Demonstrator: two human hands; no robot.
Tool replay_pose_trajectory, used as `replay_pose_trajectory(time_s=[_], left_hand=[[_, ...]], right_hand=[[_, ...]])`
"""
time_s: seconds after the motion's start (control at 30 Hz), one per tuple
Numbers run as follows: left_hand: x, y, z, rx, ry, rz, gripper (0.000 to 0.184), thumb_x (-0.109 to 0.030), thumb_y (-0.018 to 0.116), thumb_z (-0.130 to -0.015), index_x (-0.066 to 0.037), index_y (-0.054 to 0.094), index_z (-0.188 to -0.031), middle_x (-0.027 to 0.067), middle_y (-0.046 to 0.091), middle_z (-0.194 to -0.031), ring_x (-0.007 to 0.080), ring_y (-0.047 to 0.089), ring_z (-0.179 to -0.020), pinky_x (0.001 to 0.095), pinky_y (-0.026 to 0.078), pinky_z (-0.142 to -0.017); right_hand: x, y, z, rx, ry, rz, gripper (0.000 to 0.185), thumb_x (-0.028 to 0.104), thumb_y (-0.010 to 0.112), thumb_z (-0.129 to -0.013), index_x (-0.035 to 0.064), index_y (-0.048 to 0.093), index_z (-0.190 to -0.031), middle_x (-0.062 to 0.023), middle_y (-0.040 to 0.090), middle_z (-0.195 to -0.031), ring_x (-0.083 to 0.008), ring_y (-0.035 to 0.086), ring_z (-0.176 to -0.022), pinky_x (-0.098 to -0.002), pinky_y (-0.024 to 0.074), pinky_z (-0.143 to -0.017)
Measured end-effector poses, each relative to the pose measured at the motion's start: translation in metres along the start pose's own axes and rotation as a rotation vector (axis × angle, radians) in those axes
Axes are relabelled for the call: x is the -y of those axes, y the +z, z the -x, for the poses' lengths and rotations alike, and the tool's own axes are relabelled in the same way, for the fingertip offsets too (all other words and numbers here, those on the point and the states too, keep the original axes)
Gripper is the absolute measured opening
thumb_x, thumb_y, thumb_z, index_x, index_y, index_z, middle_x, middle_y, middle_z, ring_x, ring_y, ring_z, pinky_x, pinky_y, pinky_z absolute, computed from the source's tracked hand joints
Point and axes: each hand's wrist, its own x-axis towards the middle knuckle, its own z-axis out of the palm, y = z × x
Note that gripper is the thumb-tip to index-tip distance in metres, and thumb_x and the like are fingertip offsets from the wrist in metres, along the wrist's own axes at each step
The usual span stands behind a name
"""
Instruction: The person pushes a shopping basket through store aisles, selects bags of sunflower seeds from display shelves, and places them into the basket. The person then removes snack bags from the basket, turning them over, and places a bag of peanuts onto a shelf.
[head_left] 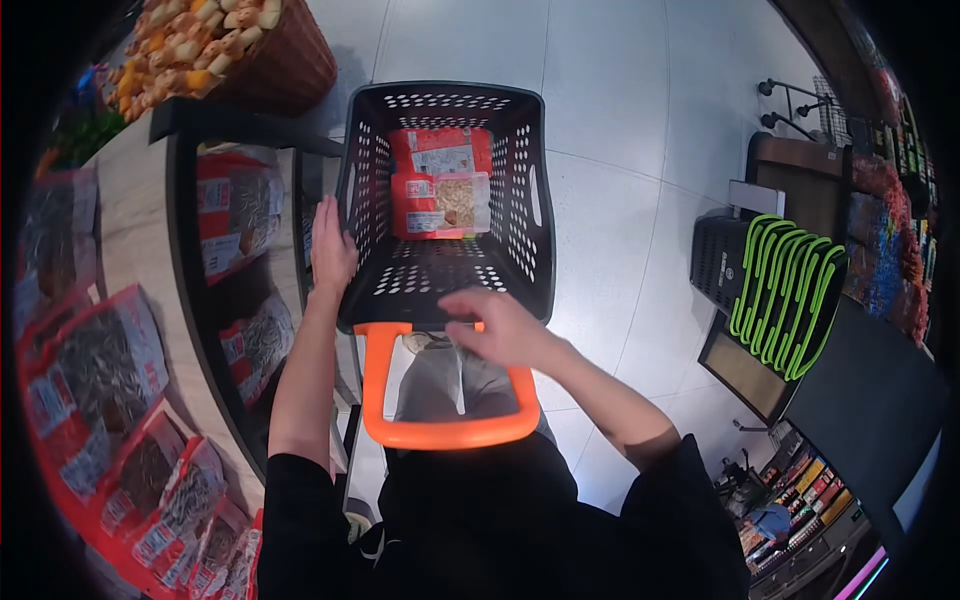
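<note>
A black shopping basket with punched holes stands in front of me, its orange handle folded toward my body. Inside lie red packaged food bags; the upper bag has a clear window with pale pieces behind it, and another red bag lies partly under it. My left hand is outside the basket's left wall, fingers straight and holding nothing. Above the near rim hovers my right hand, thumb and fingers apart, with nothing visible in it. Whether it touches the rim I cannot tell.
On my left, a wooden shelf unit carries several red-and-clear bags, with more bags on its lower shelves. A wicker basket stands beyond it. To the right are stacked baskets with green handles on the tiled floor.
</note>
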Motion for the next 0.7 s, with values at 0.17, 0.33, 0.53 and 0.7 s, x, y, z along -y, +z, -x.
replay_pose_trajectory(time_s=[0.17, 0.33, 0.53, 0.7], left_hand=[[-0.013, 0.002, -0.012, 0.082, -0.221, 0.142, 0.062, 0.008, 0.047, -0.085, -0.005, 0.037, -0.144, 0.0227, 0.049, -0.136, 0.038, 0.047, -0.126, 0.0383, 0.037, -0.106], [-0.023, 0.009, -0.022, 0.109, -0.254, 0.087, 0.061, 0.01, 0.046, -0.085, -0.004, 0.038, -0.144, 0.0229, 0.049, -0.136, 0.0376, 0.048, -0.126, 0.0373, 0.038, -0.106], [-0.019, 0.017, -0.03, 0.143, -0.253, 0.002, 0.058, 0.013, 0.047, -0.085, 0.003, 0.039, -0.141, 0.0243, 0.05, -0.135, 0.0382, 0.05, -0.125, 0.0383, 0.039, -0.105], [-0.012, 0.02, -0.03, 0.14, -0.263, -0.026, 0.058, 0.014, 0.05, -0.084, 0.003, 0.042, -0.14, 0.0224, 0.051, -0.137, 0.034, 0.049, -0.127, 0.0368, 0.036, -0.106]], right_hand=[[-0.194, -0.032, -0.165, -0.175, 0.315, 0.201, 0.035, 0.021, 0.066, -0.081, 0.0009, 0.065, -0.111, -0.0237, 0.066, -0.107, -0.0373, 0.063, -0.102, -0.0426, 0.0495, -0.089], [-0.334, -0.034, -0.264, -0.318, 0.663, 0.131, 0.048, 0.024, 0.072, -0.073, -0.0074, 0.061, -0.108, -0.0283, 0.064, -0.109, -0.0371, 0.062, -0.106, -0.0437, 0.0495, -0.091], [-0.428, -0.023, -0.328, -0.456, 0.962, 0.022, 0.059, 0.015, 0.06, -0.077, -0.0129, 0.041, -0.126, -0.0321, 0.053, -0.125, -0.0436, 0.053, -0.118, -0.0428, 0.0449, -0.1], [-0.473, -0.01, -0.344, -0.455, 0.928, 0.271, 0.051, 0.023, 0.064, -0.078, -0.0116, 0.052, -0.113, -0.0298, 0.059, -0.116, -0.041, 0.06, -0.107, -0.0436, 0.0484, -0.094]])
